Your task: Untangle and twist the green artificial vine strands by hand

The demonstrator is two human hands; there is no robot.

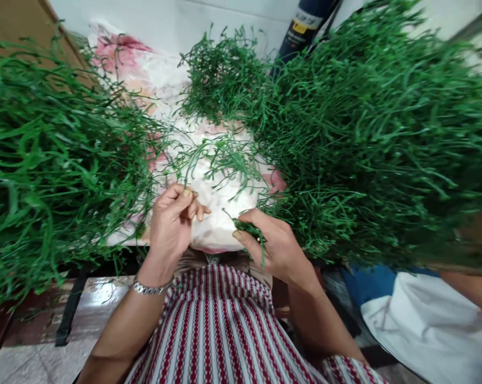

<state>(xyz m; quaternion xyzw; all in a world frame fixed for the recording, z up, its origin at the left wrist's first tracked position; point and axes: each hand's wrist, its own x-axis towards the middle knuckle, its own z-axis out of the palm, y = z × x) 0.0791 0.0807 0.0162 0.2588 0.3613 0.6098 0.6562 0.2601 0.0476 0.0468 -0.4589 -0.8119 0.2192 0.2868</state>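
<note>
My left hand [175, 213] is closed in a pinch, thumb against forefinger, on a thin green plant stem [193, 162] whose branched end points away from me. My right hand [271, 240], to the right and slightly nearer my body, is closed around a small bunch of short green sprigs [252, 230]. One thin stem tip pokes out of that bunch toward the left hand. Beyond both hands, a few loose green stems [233, 157] lie on a white floral cloth [221, 200]. The frame does not show exactly what plant the stems are.
A large heap of green stems [57, 160] rises on the left. A bigger heap [377, 133] fills the right, joining a smaller clump [225, 74] at the back. A dark bottle-like container [299, 34] leans behind. White fabric [433, 320] and part of another person's limb show at lower right.
</note>
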